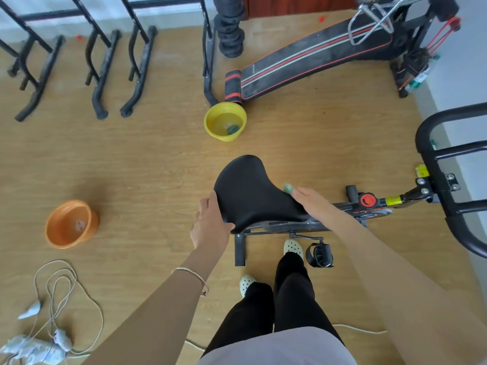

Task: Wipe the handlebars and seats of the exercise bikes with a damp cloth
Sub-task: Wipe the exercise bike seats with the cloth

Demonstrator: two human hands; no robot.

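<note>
Seat: black saddle (247,191) up on the bike frame, wide end pointing away from the handlebars (432,164), which look untouched so far.
Left grip: left hand (210,225) has its fingers wrapped round the near edge of the wide end, steadying it.
Right grip: right hand (313,204) lies pretty flat, fingers stretched out, pressing the cloth (288,189) onto the narrow end. Just a green corner pokes out past the fingertips.
Doing it well: I'd go in long overlapping strokes from narrow end to wide end, then run round the rim and underside lip. Move the steadying hand too, or that patch gets skipped.
Rinse: yellow basin (224,137) sits on the floor just beyond the seat, with water and something green in it. Easy reach, I reckon.
Room: lots of bare floor on the left, out to the orange basin (91,219).
Tight spots: pedal (319,255) is right by the feet, and a loose cord (66,285) trails at the near left floor edge, so probably a trip risk when stepping back.
</note>
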